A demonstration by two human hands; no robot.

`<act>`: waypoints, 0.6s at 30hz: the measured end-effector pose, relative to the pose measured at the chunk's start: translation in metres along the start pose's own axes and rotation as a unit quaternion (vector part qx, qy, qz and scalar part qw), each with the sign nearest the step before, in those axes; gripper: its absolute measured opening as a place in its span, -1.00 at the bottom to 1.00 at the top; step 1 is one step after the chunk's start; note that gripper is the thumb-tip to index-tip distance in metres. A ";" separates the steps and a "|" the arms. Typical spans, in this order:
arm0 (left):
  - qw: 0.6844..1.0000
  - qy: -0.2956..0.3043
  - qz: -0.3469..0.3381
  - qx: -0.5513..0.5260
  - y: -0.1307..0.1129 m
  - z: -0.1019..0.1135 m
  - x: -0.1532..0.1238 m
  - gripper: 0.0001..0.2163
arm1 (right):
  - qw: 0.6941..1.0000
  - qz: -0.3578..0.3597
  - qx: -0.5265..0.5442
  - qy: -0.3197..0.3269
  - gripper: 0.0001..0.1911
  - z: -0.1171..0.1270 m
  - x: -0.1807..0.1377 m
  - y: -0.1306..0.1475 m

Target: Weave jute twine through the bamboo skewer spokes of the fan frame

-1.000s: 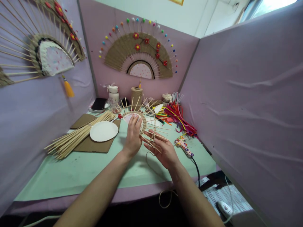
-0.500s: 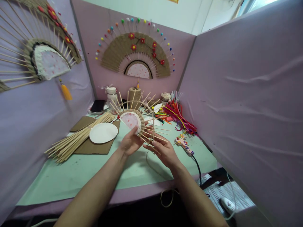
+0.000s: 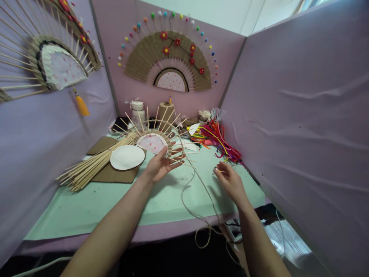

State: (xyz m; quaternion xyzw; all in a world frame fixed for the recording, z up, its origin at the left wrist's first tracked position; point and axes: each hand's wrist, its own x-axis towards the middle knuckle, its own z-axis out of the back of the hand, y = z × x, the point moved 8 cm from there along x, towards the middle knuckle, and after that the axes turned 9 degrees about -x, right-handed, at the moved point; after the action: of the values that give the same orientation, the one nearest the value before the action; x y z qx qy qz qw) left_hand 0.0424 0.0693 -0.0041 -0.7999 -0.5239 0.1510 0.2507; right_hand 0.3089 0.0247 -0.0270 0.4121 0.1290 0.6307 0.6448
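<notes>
My left hand is shut on the lower edge of a small half-made fan and holds it upright above the table. The fan is a pink speckled half-disc ringed with woven twine, with bamboo skewers sticking out all round. A loose strand of twine trails from it across the green mat and over the table's front edge. My right hand lies apart to the right, its fingers curled over the patterned glue gun, which is mostly hidden beneath it.
A bundle of bamboo skewers and a white paper plate lie on brown cardboard at the left. Coloured pipe cleaners, a twine spool, a white jar and a phone stand at the back. Purple partitions carry finished fans.
My right hand left the fan's skewers and moved right, down onto the glue gun. My left hand shifted the fan slightly left and turned its face more towards me.
</notes>
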 end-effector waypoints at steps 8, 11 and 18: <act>1.000 -0.021 0.011 0.011 0.006 0.006 0.001 -0.60 | 0.902 -0.068 -0.418 0.084 -0.50 0.011 -0.003 -0.064; 0.999 -0.028 0.009 0.017 0.006 0.007 0.001 -0.58 | 0.898 -0.075 -0.424 0.091 -0.58 0.006 -0.001 -0.060; 1.000 -0.017 0.007 0.019 0.004 0.005 0.001 -0.57 | 0.976 -0.078 -0.202 -0.019 -0.61 0.021 -0.002 -0.047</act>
State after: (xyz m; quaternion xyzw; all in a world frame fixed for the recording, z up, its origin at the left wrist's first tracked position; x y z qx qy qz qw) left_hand 0.0430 0.0699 -0.0101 -0.7959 -0.5199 0.1758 0.2557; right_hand 0.3562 0.0209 -0.0468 0.2734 0.0183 0.5832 0.7647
